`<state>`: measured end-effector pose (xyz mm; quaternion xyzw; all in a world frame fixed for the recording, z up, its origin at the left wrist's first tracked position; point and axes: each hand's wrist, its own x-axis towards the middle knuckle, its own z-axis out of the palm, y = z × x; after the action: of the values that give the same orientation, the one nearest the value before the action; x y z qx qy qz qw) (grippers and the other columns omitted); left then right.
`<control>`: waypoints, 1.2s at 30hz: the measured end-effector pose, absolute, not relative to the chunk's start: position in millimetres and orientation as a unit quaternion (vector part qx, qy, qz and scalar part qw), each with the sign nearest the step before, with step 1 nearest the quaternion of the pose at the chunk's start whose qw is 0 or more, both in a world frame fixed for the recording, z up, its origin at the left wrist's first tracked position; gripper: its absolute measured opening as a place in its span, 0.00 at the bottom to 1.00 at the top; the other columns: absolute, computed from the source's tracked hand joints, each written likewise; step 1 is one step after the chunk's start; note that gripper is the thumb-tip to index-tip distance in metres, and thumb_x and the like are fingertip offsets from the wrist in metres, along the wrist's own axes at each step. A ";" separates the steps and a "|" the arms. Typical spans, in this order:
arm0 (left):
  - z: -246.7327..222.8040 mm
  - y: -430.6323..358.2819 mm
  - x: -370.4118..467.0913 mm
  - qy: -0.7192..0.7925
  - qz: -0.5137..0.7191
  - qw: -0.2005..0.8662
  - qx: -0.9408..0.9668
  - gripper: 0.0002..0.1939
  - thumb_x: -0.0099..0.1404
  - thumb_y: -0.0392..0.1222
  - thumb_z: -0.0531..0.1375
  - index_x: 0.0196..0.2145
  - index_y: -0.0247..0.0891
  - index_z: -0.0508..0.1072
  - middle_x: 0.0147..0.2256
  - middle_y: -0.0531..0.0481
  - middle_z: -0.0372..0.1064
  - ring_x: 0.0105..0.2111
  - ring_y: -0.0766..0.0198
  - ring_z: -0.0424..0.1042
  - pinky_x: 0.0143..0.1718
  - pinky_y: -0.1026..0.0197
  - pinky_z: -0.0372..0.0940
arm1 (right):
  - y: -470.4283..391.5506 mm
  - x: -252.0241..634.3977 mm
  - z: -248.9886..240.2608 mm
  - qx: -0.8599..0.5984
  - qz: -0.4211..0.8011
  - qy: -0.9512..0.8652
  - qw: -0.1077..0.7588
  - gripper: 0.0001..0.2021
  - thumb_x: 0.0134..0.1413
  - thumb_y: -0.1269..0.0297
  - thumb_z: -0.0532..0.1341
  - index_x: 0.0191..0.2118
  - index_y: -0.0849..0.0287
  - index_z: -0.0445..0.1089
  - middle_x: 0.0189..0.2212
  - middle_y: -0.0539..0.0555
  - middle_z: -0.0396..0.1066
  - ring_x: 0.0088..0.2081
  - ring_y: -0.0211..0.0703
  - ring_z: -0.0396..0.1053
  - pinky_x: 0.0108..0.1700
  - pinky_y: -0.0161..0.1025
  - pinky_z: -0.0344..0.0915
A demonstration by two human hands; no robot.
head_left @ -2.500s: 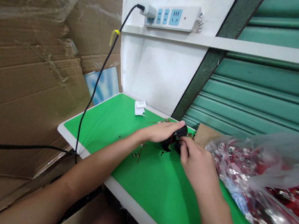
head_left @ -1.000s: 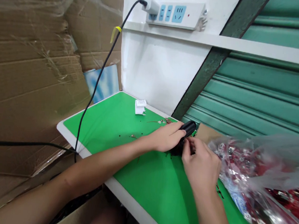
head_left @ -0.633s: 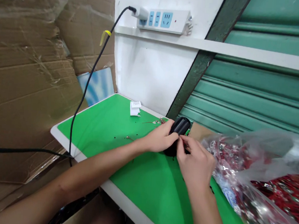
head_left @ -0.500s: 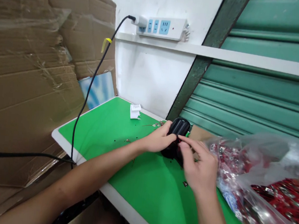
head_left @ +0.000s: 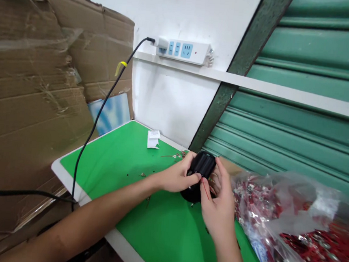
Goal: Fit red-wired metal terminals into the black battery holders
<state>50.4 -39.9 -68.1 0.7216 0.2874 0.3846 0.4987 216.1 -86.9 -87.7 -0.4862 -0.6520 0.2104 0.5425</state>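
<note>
Head | left hand (head_left: 176, 177) gripping black casing (head_left: 204, 163) over worktop (head_left: 156, 237); right hand (head_left: 219, 210) cupping its right edge, thumb pressing by red wire (head_left: 206, 191) | wire lying outside casing, work seemingly remaining unfinished; completed portion not showing.

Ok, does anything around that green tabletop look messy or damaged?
Slightly: small metal parts lie strewn on the green tabletop around the black case, not gathered together. Beyond its left edge, the cardboard looks torn and creased, with crumpled tape.
</note>
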 end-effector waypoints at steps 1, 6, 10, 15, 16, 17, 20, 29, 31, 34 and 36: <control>-67.9 -39.6 50.0 0.284 0.382 0.503 0.721 0.21 0.69 0.45 0.57 0.54 0.35 0.56 0.51 0.42 0.61 0.53 0.57 0.64 0.61 0.49 0.64 | -86.6 215.9 -87.5 -0.483 0.217 -0.648 0.547 0.32 0.69 0.57 0.61 0.74 0.52 0.58 0.64 0.65 0.71 0.60 0.52 0.75 0.61 0.53 0.74; -68.0 -37.1 46.0 0.271 0.371 0.507 0.729 0.23 0.69 0.46 0.58 0.56 0.35 0.56 0.51 0.42 0.61 0.52 0.56 0.65 0.58 0.50 0.66 | -86.2 212.0 -85.0 -0.487 0.248 -0.609 0.575 0.29 0.67 0.56 0.62 0.71 0.54 0.63 0.59 0.65 0.74 0.53 0.49 0.79 0.53 0.47 0.78; -68.3 -36.4 44.2 0.265 0.367 0.487 0.747 0.24 0.68 0.45 0.58 0.57 0.37 0.55 0.51 0.43 0.61 0.53 0.56 0.65 0.59 0.50 0.66 | -87.2 206.5 -83.4 -0.491 0.232 -0.604 0.583 0.28 0.67 0.56 0.62 0.69 0.54 0.64 0.56 0.64 0.75 0.52 0.49 0.79 0.52 0.47 0.78; -65.7 -38.7 45.0 0.277 0.368 0.476 0.749 0.24 0.67 0.43 0.56 0.58 0.35 0.55 0.51 0.42 0.61 0.53 0.55 0.65 0.58 0.49 0.66 | -88.4 203.6 -82.5 -0.487 0.210 -0.613 0.586 0.28 0.65 0.59 0.62 0.68 0.55 0.62 0.54 0.64 0.74 0.48 0.48 0.79 0.53 0.48 0.78; -65.1 -39.1 45.2 0.279 0.367 0.475 0.750 0.24 0.67 0.44 0.55 0.58 0.35 0.56 0.51 0.42 0.62 0.53 0.55 0.65 0.58 0.49 0.66 | -88.6 203.6 -82.4 -0.488 0.208 -0.617 0.581 0.28 0.66 0.59 0.61 0.69 0.55 0.62 0.55 0.64 0.74 0.47 0.47 0.79 0.53 0.48 0.78; -64.7 -39.4 45.4 0.280 0.366 0.472 0.751 0.25 0.67 0.44 0.56 0.58 0.34 0.56 0.51 0.42 0.62 0.53 0.55 0.66 0.58 0.50 0.66 | -88.8 203.6 -82.2 -0.488 0.207 -0.623 0.575 0.28 0.66 0.59 0.61 0.69 0.55 0.61 0.56 0.64 0.74 0.47 0.47 0.79 0.53 0.48 0.77; -64.6 -39.7 45.8 0.276 0.373 0.461 0.756 0.25 0.68 0.44 0.56 0.59 0.34 0.56 0.51 0.41 0.63 0.54 0.56 0.66 0.59 0.50 0.66 | -89.3 202.8 -81.6 -0.487 0.196 -0.631 0.571 0.29 0.66 0.60 0.61 0.69 0.54 0.60 0.58 0.64 0.73 0.48 0.48 0.79 0.54 0.49 0.77; -66.0 -41.9 48.6 0.270 0.390 0.451 0.756 0.28 0.69 0.45 0.55 0.61 0.31 0.54 0.56 0.35 0.62 0.58 0.52 0.65 0.64 0.47 0.65 | -91.1 197.8 -83.1 -0.496 0.159 -0.632 0.574 0.29 0.67 0.57 0.60 0.70 0.57 0.60 0.59 0.66 0.73 0.51 0.51 0.79 0.54 0.49 0.77; -66.4 -42.7 49.6 0.274 0.388 0.460 0.751 0.27 0.70 0.45 0.55 0.61 0.31 0.54 0.55 0.37 0.62 0.57 0.52 0.66 0.63 0.48 0.65 | -91.6 198.1 -85.1 -0.506 0.145 -0.632 0.569 0.29 0.68 0.56 0.59 0.71 0.57 0.60 0.60 0.67 0.72 0.52 0.52 0.79 0.53 0.50 0.77; -67.0 -44.3 51.6 0.279 0.381 0.470 0.746 0.25 0.71 0.44 0.54 0.62 0.33 0.54 0.53 0.39 0.63 0.56 0.54 0.67 0.62 0.49 0.66 | -92.2 198.5 -88.6 -0.517 0.118 -0.636 0.560 0.30 0.70 0.56 0.57 0.73 0.56 0.59 0.63 0.67 0.71 0.56 0.55 0.77 0.56 0.53 0.76; -67.3 -45.7 53.1 0.279 0.384 0.471 0.744 0.25 0.72 0.44 0.54 0.62 0.33 0.54 0.54 0.39 0.62 0.56 0.54 0.67 0.62 0.49 0.66 | -92.4 198.2 -90.5 -0.523 0.100 -0.639 0.556 0.30 0.71 0.55 0.56 0.73 0.55 0.58 0.64 0.67 0.70 0.59 0.56 0.75 0.59 0.56 0.75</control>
<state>53.1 -45.7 -67.3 0.7437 0.2795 0.3838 0.4707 198.2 -92.4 -90.5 -0.5226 -0.6386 0.1000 0.5559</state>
